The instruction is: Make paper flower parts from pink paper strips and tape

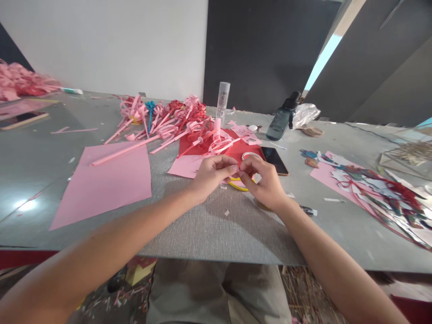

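My left hand (216, 174) and my right hand (262, 179) meet fingertip to fingertip above the table's middle. Both are closed in a pinch. A tiny bit of red shows between the fingertips, too small to name. Just below the fingers, yellow scissor-like handles (239, 185) lie partly covered. A white ring, perhaps a tape roll (251, 155), is behind my right hand. Red paper (236, 143) and pink paper (182, 166) lie beneath and behind the hands, with pink and red paper-strip flowers (175, 118) heaped on and beside them.
A large pink sheet (111, 184) lies at the left. A phone (275, 160) rests right of my hands, with a dark bottle (282, 116) farther back. A clear tube (222, 100) stands behind the flowers. Paper cutouts and red cords (374, 184) cover the right side.
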`<state>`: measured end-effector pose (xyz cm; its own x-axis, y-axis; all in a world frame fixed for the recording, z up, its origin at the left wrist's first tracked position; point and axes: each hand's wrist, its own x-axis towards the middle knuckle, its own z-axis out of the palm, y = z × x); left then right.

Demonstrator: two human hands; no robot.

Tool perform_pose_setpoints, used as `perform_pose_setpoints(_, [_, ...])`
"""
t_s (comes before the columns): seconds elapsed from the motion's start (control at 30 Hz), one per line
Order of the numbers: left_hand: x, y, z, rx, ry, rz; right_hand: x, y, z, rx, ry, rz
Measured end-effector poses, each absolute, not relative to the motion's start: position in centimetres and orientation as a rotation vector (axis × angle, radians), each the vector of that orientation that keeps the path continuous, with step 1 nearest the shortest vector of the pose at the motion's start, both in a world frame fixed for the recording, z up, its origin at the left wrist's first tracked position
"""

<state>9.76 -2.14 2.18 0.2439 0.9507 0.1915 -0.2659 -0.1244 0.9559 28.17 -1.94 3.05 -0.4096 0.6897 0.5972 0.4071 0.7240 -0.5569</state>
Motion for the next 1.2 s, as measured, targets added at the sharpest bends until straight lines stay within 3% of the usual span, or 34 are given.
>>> perform_pose_setpoints(1.2, [9.75, -1.96, 2.08, 1.224, 0.734, 1.221, 28.12, -1.96, 3.05, -0.856, -2.002, 0.348])
